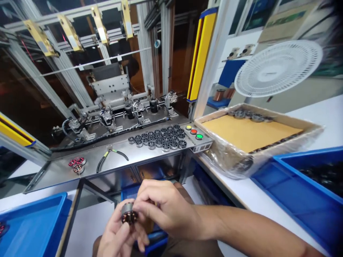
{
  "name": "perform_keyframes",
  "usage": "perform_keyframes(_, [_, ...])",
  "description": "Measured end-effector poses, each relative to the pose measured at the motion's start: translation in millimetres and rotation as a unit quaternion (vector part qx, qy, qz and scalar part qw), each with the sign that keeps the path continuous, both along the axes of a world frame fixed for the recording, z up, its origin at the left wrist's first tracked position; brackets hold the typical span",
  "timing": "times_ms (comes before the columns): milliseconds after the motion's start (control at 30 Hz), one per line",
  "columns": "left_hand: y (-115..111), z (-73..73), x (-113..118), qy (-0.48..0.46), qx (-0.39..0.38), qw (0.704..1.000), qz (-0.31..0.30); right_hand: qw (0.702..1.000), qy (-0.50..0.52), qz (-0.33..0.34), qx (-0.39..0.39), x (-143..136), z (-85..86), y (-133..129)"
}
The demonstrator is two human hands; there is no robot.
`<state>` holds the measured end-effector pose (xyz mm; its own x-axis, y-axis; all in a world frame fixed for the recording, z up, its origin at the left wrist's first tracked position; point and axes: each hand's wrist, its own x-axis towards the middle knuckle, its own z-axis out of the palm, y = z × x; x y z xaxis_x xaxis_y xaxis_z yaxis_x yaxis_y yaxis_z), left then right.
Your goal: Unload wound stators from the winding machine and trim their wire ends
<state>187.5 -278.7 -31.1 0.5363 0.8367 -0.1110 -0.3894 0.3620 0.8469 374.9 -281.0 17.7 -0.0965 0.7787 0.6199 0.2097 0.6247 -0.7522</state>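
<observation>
Gripping 1 small round core [128, 213] over the lap [193, 248], that left hand [118, 232] has it between thumb and fingers, while the right hand [163, 207] seems to pinch its edge, though the contact is hard to see. I'd judge it stiff, light, maybe slick: hold the grey outer wall [128, 207], sparing the fragile-looking coppery ends [130, 218].

Shows a framed window [258, 16] and pale wall [292, 91] far right behind a white fan [278, 69], plus white tabletops [331, 112] left and right.
</observation>
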Motion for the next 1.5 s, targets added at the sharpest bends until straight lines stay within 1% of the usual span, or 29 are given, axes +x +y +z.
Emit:
perform_keyframes(100, [-3, -0.7, 4, 0.001, 0.052, 0.991, 0.122, 1.0, 0.01, -0.011, -0.019, -2, -1.7, -2])
perform_keyframes(167, [-3, -3.8, 5, -0.004, 0.088, 0.981, 0.173, 1.0, 0.018, -0.003, -0.022, -3, -3.4, -2])
perform_keyframes(233, [-2, -7.5, 5, 0.002, 0.117, 0.978, 0.174, 1.0, 0.022, 0.01, -0.011, -4, -5.3, -2])
perform_keyframes(333, [1, -11.5, 3, 0.019, 0.141, 0.979, 0.145, 0.999, 0.017, 0.024, 0.017, -4, -7.3, 1])
perform_keyframes(433, [3, -13.1, 4, 0.027, 0.163, 0.974, 0.153, 0.999, 0.009, 0.027, 0.026, -3, -6.9, 1])
perform_keyframes(467, [4, -13.4, 5, 0.027, 0.173, 0.972, 0.156, 1.0, 0.011, 0.019, 0.021, -3, -6.1, 0])
perform_keyframes(533, [6, -13.9, 6, 0.02, 0.187, 0.97, 0.156, 0.999, 0.027, -0.019, -0.011, -5, -4.4, -6])
perform_keyframes(600, [7, -14.3, 5, 0.004, 0.182, 0.971, 0.155, 0.993, 0.061, -0.051, -0.089, -9, -4.0, -13])
perform_keyframes(633, [8, -14.3, 5, -0.005, 0.174, 0.972, 0.156, 0.985, 0.086, -0.044, -0.143, -12, -5.0, -17])
perform_keyframes(700, [9, -13.5, 3, -0.021, 0.16, 0.975, 0.153, 0.954, 0.149, 0.012, -0.261, -19, -10.2, -24])
perform_keyframes(767, [10, -11.5, 2, -0.036, 0.157, 0.976, 0.145, 0.905, 0.221, 0.08, -0.356, -28, -19.1, -28])
perform_keyframes(833, [11, -8.9, 2, -0.048, 0.159, 0.976, 0.139, 0.859, 0.284, 0.118, -0.408, -36, -29.5, -29])
perform_keyframes(867, [11, -7.7, 2, -0.051, 0.158, 0.977, 0.134, 0.843, 0.309, 0.127, -0.421, -39, -34.4, -30])
perform_keyframes(933, [12, -5.8, 2, -0.058, 0.153, 0.979, 0.124, 0.825, 0.341, 0.133, -0.432, -44, -42.3, -29])
perform_keyframes(1033, [12, -4.5, 2, -0.069, 0.151, 0.98, 0.111, 0.817, 0.353, 0.137, -0.434, -45, -48.8, -29])
perform_keyframes(1133, [12, -4.1, 0, -0.072, 0.16, 0.979, 0.105, 0.802, 0.375, 0.166, -0.433, -41, -50.4, -31])
perform_keyframes(1233, [13, -4.2, -2, -0.057, 0.197, 0.973, 0.107, 0.778, 0.419, 0.218, -0.415, -41, -49.8, -31])
perform_keyframes(1367, [11, -5.0, -5, -0.014, 0.263, 0.961, 0.088, 0.754, 0.423, 0.272, -0.423, -44, -51.4, -28])
perform_keyframes(1400, [11, -5.1, -7, 0.006, 0.273, 0.957, 0.094, 0.758, 0.418, 0.273, -0.42, -44, -52.6, -26])
perform_keyframes(1433, [10, -5.1, -9, 0.03, 0.279, 0.953, 0.113, 0.778, 0.408, 0.26, -0.401, -43, -53.8, -24])
perform_keyframes(1467, [9, -4.9, -11, 0.058, 0.281, 0.947, 0.143, 0.817, 0.385, 0.228, -0.365, -40, -55.0, -22])
perform_keyframes(1500, [8, -4.6, -13, 0.093, 0.28, 0.94, 0.173, 0.869, 0.343, 0.177, -0.311, -37, -56.0, -21])
